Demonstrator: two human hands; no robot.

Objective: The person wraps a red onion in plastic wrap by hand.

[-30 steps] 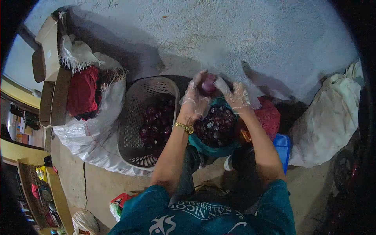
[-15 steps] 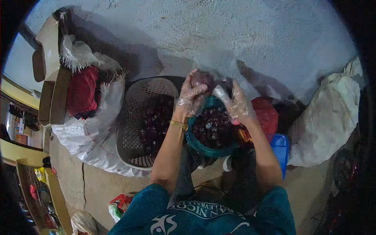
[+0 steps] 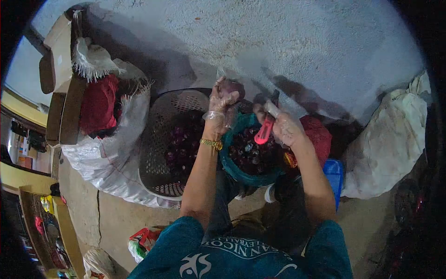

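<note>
My left hand (image 3: 220,104), in a clear plastic glove, is closed around a purple red onion (image 3: 234,87). To its right, my gloved right hand (image 3: 284,125) grips a red-handled knife (image 3: 264,132); the handle points down toward me and the blade is hard to make out. Both hands are above a teal-rimmed tub (image 3: 227,165) holding many dark purple onions (image 3: 251,151). Left of the tub, a grey perforated basket (image 3: 155,162) contains more dark purple onions (image 3: 182,151).
White woven sacks (image 3: 104,169) and an open cardboard box (image 3: 62,116) stand on the left. At right are a red mesh bag (image 3: 318,139), a blue container (image 3: 332,174) and a large pale sack (image 3: 383,153). A rough wall (image 3: 297,42) rises ahead.
My left hand has moved slightly left with the onion, away from the right hand. My right hand has turned, bringing the red handle into full view.
</note>
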